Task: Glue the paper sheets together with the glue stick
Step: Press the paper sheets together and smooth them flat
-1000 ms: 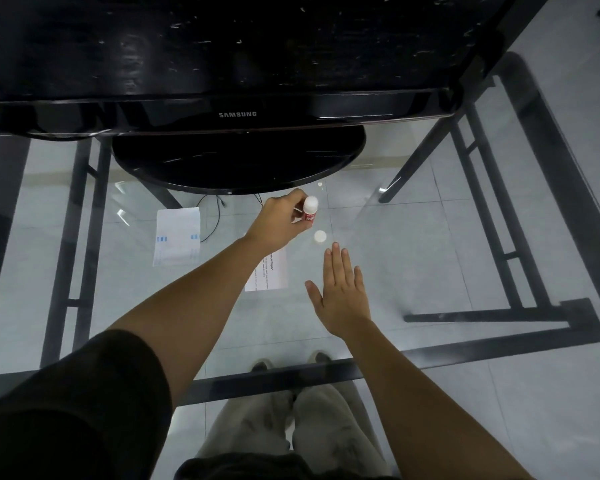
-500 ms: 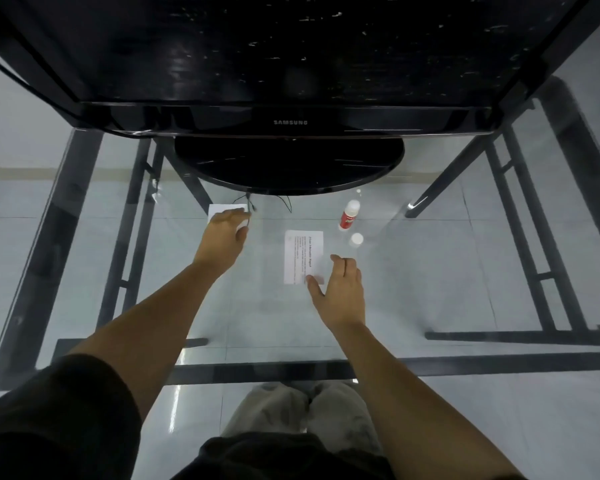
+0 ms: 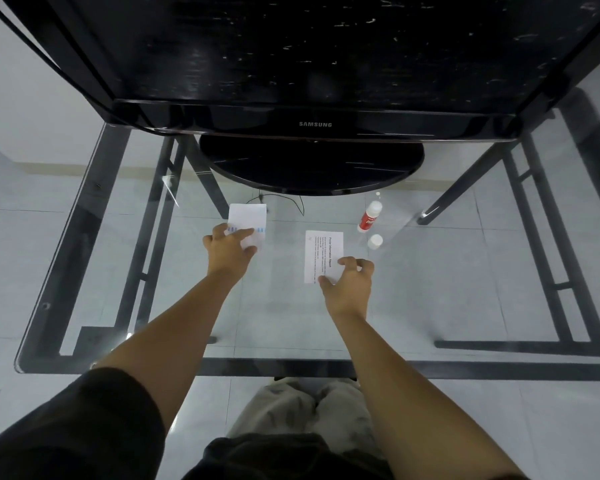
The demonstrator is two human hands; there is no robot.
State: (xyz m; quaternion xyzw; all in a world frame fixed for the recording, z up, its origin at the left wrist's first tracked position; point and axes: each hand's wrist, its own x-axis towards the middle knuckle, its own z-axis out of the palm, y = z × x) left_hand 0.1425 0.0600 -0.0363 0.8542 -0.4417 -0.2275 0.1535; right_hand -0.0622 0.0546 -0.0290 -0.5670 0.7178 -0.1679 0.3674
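Note:
Two small paper sheets lie on a glass table [image 3: 84, 271]. A white sheet with blue marks [image 3: 248, 218] is at the left; my left hand [image 3: 231, 252] rests on its near edge with fingers curled over it. A printed sheet [image 3: 323, 252] lies to the right; my right hand [image 3: 350, 284] touches its near right corner with fingertips. A red and white glue stick [image 3: 368, 217] stands uncapped to the right of the printed sheet. Its white cap [image 3: 374, 241] sits just in front of it.
A black Samsung monitor [image 3: 312, 64] on a round stand [image 3: 312, 168] fills the far side of the table. A thin cable [image 3: 295, 202] runs below the stand. Black table legs [image 3: 541, 244] and my knees [image 3: 305, 410] show through the glass.
My left hand set the glue stick down and moved left onto the sheet with blue marks. My right hand moved forward onto the corner of the printed sheet.

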